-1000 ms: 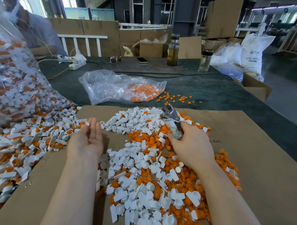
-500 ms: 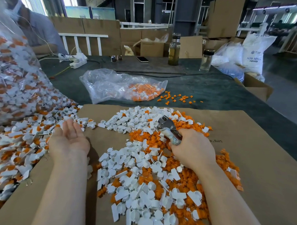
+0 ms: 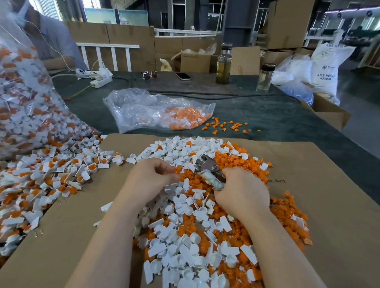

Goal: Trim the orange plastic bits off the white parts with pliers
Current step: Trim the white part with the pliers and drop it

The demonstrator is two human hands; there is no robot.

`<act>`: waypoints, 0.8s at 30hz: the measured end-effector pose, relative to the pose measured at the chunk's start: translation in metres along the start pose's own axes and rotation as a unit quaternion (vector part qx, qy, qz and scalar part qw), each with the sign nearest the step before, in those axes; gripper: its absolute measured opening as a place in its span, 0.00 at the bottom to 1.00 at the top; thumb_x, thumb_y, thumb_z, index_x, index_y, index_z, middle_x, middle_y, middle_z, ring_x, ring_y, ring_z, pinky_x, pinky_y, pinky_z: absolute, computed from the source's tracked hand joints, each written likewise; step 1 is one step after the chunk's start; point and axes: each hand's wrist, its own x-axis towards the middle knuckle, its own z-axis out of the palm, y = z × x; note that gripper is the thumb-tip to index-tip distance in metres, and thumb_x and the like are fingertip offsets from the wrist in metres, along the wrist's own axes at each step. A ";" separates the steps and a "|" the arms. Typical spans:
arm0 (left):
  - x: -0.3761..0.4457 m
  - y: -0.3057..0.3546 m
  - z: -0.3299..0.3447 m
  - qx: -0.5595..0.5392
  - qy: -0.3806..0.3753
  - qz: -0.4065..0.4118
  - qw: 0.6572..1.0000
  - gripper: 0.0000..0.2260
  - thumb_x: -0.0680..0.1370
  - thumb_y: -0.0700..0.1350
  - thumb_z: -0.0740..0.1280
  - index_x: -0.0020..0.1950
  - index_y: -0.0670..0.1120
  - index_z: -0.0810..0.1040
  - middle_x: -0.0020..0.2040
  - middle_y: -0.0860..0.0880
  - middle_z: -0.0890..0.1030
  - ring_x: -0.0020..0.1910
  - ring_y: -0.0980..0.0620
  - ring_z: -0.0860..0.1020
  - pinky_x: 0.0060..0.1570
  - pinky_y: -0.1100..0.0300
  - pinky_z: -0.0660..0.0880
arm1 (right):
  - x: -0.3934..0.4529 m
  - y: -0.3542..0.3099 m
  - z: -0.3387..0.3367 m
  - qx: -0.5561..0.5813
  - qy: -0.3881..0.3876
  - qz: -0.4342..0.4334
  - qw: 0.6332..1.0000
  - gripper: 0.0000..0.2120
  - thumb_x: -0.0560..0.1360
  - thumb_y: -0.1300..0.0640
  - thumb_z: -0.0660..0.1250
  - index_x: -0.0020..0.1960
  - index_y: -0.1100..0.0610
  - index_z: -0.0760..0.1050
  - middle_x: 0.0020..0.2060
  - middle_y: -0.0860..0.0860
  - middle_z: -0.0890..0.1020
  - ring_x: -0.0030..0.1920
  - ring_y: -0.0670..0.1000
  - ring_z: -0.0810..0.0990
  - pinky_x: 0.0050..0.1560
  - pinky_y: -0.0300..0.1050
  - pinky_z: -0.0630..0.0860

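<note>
My right hand [image 3: 241, 194] grips the taped handles of metal pliers [image 3: 207, 168], whose jaws point up and to the left over the middle heap. My left hand [image 3: 148, 177] is just left of the jaws, its fingers curled round a small white part that is mostly hidden; orange shows at the fingertips. White parts with orange bits still on them [image 3: 52, 177] lie heaped at the left. Under and in front of both hands, plain white parts [image 3: 191, 252] are mixed with loose orange bits [image 3: 238, 161].
All this rests on a brown cardboard sheet [image 3: 323, 204] on a green table. A big clear bag of parts [image 3: 16, 103] towers at left. A smaller bag of orange bits [image 3: 160, 112], two bottles [image 3: 223, 64], a phone [image 3: 183, 76] and a seated person [image 3: 47, 39] are behind.
My left hand has come back from the left heap, where it lay open palm up, to the pliers' jaws with its fingers now curled. My right hand has barely shifted.
</note>
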 end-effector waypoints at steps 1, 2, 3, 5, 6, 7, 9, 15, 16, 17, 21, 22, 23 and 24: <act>0.001 0.000 0.003 0.014 -0.007 0.002 1.000 0.05 0.73 0.49 0.76 0.44 0.52 0.82 0.39 0.50 0.82 0.29 0.55 0.76 0.28 0.62 0.73 | 0.000 0.000 -0.001 0.002 0.002 -0.004 1.000 0.08 0.71 0.48 0.69 0.43 0.46 0.70 0.33 0.43 0.71 0.29 0.43 0.68 0.24 0.37 0.59; 0.001 0.001 0.006 0.037 -0.007 -0.001 0.999 0.05 0.74 0.50 0.75 0.44 0.52 0.81 0.38 0.51 0.82 0.27 0.56 0.75 0.27 0.61 0.73 | 0.000 -0.001 -0.001 0.008 0.006 -0.004 1.000 0.08 0.71 0.48 0.69 0.44 0.46 0.70 0.33 0.43 0.71 0.30 0.43 0.67 0.24 0.38 0.59; 0.002 0.001 0.009 0.073 -0.002 -0.002 0.997 0.07 0.75 0.53 0.74 0.44 0.52 0.80 0.37 0.52 0.82 0.29 0.56 0.77 0.29 0.60 0.74 | 0.000 -0.001 -0.002 0.016 0.011 -0.002 1.000 0.09 0.71 0.47 0.69 0.44 0.46 0.69 0.33 0.43 0.71 0.30 0.43 0.68 0.24 0.38 0.60; 0.003 0.002 0.014 0.141 0.014 0.009 0.990 0.10 0.76 0.57 0.72 0.44 0.52 0.79 0.37 0.53 0.82 0.36 0.55 0.79 0.36 0.58 0.77 | 0.000 0.000 -0.003 0.036 0.024 0.007 0.999 0.09 0.70 0.47 0.68 0.44 0.47 0.69 0.33 0.43 0.72 0.31 0.43 0.69 0.25 0.38 0.62; 0.003 0.001 0.016 0.157 0.018 0.016 0.987 0.10 0.76 0.57 0.71 0.43 0.51 0.78 0.38 0.53 0.81 0.38 0.54 0.79 0.39 0.57 0.77 | 0.000 0.001 -0.003 0.046 0.031 0.011 0.998 0.09 0.71 0.47 0.68 0.44 0.47 0.69 0.33 0.43 0.72 0.31 0.43 0.69 0.25 0.39 0.63; 0.004 0.001 0.017 0.161 0.017 0.023 0.987 0.10 0.76 0.56 0.71 0.43 0.51 0.78 0.38 0.53 0.81 0.40 0.54 0.79 0.41 0.56 0.77 | 0.001 0.001 -0.003 0.055 0.037 0.013 0.998 0.09 0.71 0.46 0.68 0.43 0.47 0.69 0.33 0.43 0.72 0.31 0.43 0.69 0.26 0.39 0.63; 0.005 0.001 0.018 0.151 0.007 0.031 0.988 0.07 0.75 0.54 0.72 0.43 0.52 0.78 0.39 0.54 0.81 0.41 0.55 0.78 0.42 0.57 0.77 | 0.001 0.001 -0.004 0.070 0.043 0.014 0.997 0.10 0.72 0.46 0.68 0.43 0.46 0.67 0.33 0.43 0.71 0.32 0.44 0.69 0.27 0.40 0.64; 0.003 0.003 0.018 0.132 -0.011 0.055 0.990 0.08 0.72 0.49 0.75 0.43 0.52 0.77 0.41 0.55 0.80 0.41 0.58 0.77 0.36 0.61 0.71 | 0.001 -0.001 -0.007 0.111 0.065 0.006 0.992 0.08 0.71 0.51 0.68 0.45 0.46 0.68 0.37 0.42 0.71 0.34 0.45 0.70 0.27 0.39 0.63; 0.002 0.004 0.018 0.127 -0.013 0.055 0.990 0.08 0.72 0.48 0.76 0.43 0.51 0.77 0.41 0.55 0.79 0.41 0.57 0.77 0.35 0.61 0.71 | 0.001 -0.001 -0.007 0.122 0.071 0.004 0.990 0.07 0.71 0.52 0.68 0.46 0.47 0.70 0.39 0.43 0.71 0.35 0.45 0.69 0.27 0.39 0.62; 0.002 0.004 0.018 0.123 -0.014 0.055 0.991 0.08 0.72 0.48 0.76 0.43 0.51 0.77 0.41 0.55 0.79 0.41 0.57 0.77 0.35 0.61 0.71 | 0.002 -0.001 -0.007 0.132 0.075 0.003 0.988 0.07 0.72 0.53 0.68 0.49 0.48 0.73 0.40 0.43 0.71 0.36 0.46 0.69 0.28 0.38 0.62; 0.000 0.006 0.019 0.106 -0.012 0.061 0.992 0.09 0.70 0.46 0.77 0.43 0.52 0.77 0.40 0.55 0.79 0.39 0.58 0.77 0.32 0.63 0.69 | 0.002 -0.001 -0.006 0.148 0.075 0.000 0.986 0.12 0.72 0.52 0.68 0.55 0.50 0.75 0.44 0.44 0.74 0.41 0.46 0.71 0.31 0.39 0.66; 0.000 0.006 0.019 0.102 -0.012 0.063 0.993 0.10 0.69 0.45 0.77 0.43 0.52 0.77 0.39 0.54 0.79 0.38 0.57 0.77 0.32 0.64 0.69 | 0.003 0.000 -0.006 0.154 0.076 -0.001 0.985 0.10 0.72 0.52 0.68 0.54 0.50 0.75 0.44 0.45 0.76 0.41 0.46 0.72 0.31 0.39 0.67; 0.000 0.006 0.019 0.098 -0.012 0.065 0.993 0.10 0.69 0.45 0.77 0.42 0.53 0.76 0.39 0.54 0.79 0.37 0.57 0.77 0.32 0.64 0.69 | 0.003 0.000 -0.005 0.162 0.079 -0.003 0.984 0.09 0.72 0.52 0.68 0.52 0.49 0.75 0.44 0.45 0.77 0.41 0.46 0.73 0.31 0.39 0.66; 0.000 0.006 0.019 0.092 -0.013 0.067 0.993 0.11 0.69 0.44 0.77 0.43 0.53 0.76 0.38 0.53 0.79 0.36 0.57 0.77 0.32 0.64 0.70 | 0.003 0.000 -0.005 0.170 0.082 -0.005 0.982 0.07 0.73 0.52 0.68 0.50 0.48 0.74 0.43 0.45 0.77 0.40 0.46 0.73 0.30 0.38 0.64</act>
